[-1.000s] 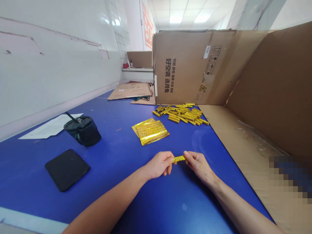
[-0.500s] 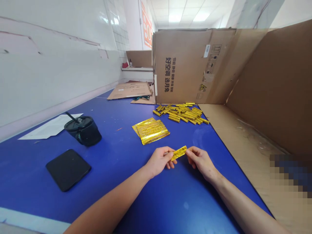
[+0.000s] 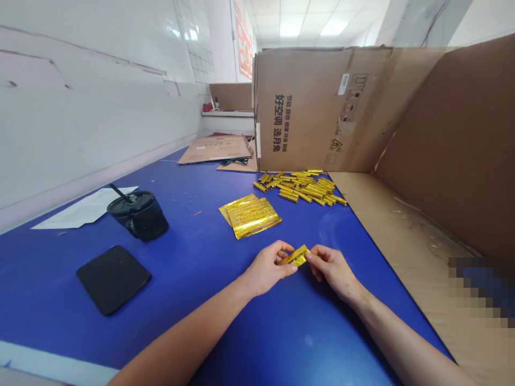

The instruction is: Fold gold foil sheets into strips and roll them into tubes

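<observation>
Between my two hands is a small gold foil strip, folded lengthwise, with a dark gap along it. My left hand grips its left end, thumb along the near side and fingers behind. At the right end, the thumb and forefinger of my right hand pinch the foil. Beyond my left hand lie flat gold foil sheets, overlapping on the table. Farther back a heap of rolled gold foil pieces lies in front of the cardboard.
The blue table runs along the wall. On the left are a dark lidded mug with a straw, a black flat pad and white paper. Cardboard box walls stand behind and right; flat cardboard lies at the back.
The foil strip has turned and come slightly lower, now showing its dark gap. My left thumb has shifted right along it, and its fingers have moved up behind.
</observation>
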Demonstrator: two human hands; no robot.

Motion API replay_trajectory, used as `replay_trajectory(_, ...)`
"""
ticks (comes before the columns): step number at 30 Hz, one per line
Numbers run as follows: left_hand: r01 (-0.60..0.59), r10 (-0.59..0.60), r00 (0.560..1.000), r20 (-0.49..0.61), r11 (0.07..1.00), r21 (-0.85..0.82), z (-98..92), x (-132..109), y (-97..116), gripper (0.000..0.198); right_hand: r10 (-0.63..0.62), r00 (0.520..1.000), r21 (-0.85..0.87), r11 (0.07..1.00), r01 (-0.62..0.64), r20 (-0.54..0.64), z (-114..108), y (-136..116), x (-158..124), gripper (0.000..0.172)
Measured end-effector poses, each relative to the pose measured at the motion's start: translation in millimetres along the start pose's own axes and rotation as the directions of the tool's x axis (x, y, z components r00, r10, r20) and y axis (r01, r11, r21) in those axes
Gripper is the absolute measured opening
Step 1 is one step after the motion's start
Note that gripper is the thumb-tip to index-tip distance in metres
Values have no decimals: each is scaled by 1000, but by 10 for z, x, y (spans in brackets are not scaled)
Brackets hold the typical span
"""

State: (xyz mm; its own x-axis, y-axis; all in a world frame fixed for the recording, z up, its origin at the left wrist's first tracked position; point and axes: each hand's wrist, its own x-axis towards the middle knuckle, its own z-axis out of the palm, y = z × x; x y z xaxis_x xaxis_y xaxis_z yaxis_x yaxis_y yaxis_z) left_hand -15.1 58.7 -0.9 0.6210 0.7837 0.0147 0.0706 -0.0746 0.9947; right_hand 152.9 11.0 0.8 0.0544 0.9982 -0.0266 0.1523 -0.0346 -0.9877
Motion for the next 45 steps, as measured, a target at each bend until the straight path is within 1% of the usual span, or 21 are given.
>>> replay_trajectory(2, 10, -10, 1000, -5, 1000, 13, -9, 3, -7, 24, 0, 1000, 5, 1000, 0, 30, 6, -11, -10, 31)
replay_trajectory(4, 24, -24, 1000, -11, 1000, -10, -24, 6, -7, 19, 2, 999, 4, 1000, -2, 46, 6, -19, -15, 31)
replay_trajectory(9, 29, -27, 999, 19, 992, -119, -41, 10, 1, 21, 4, 1000, 11, 1000, -4, 18, -23, 9, 9, 28)
replay_trajectory(13, 44, -40, 998, 38, 993, -113, -28, 3, 12, 22, -7, 1000, 33, 999, 8, -27, -26, 52, 29, 24)
replay_trajectory(14, 45, -41, 998, 39, 993, -108, -24, -2, 16, 24, -9, 999, 48, 999, 10, -34, -20, 55, 29, 24)
replay_trajectory(16, 36, -31, 998, 51, 994, -98, -16, -16, 22, 37, -4, 999, 82, 997, 7, -38, -3, 50, 24, 25)
replay_trajectory(18, 25, -17, 996, 92, 996, -91, -8, -32, 24, 52, 8, 1000, 106, 994, -4, -30, 12, 32, 17, 27)
replay_trajectory(19, 23, -12, 992, 122, 996, -90, -3, -39, 23, 55, 15, 1000, 114, 993, -12, -24, 15, 20, 14, 28)
replay_trajectory(21, 33, -19, 986, 163, 996, -88, 5, -47, 20, 52, 24, 1000, 139, 990, -22, -11, 14, -3, 8, 27)
replay_trajectory(22, 40, -26, 986, 167, 996, -85, 9, -49, 19, 49, 26, 1000, 159, 987, -25, -3, 10, -10, 6, 26)
replay_trajectory(26, 55, -42, 987, 157, 996, -74, 9, -45, 17, 38, 40, 997, 264, 963, -54, 59, -10, -10, 1, 24)
replay_trajectory(30, 50, -41, 987, 158, 997, -54, 7, -46, 21, 36, 72, 992, 321, 941, -103, 108, -9, -1, -6, 25)
replay_trajectory(34, 54, -48, 986, 160, 998, -38, 23, -48, 30, 37, 63, 988, 350, 930, -109, 141, 6, -15, -11, 25)
replay_trajectory(38, 56, -50, 987, 154, 998, -34, 33, -42, 29, 38, 64, 988, 370, 922, -113, 143, 9, -14, -11, 26)
replay_trajectory(45, 57, -51, 983, 177, 998, -32, 20, -32, -15, 35, 70, 983, 317, 941, -121, 168, -2, 10, -6, 22)
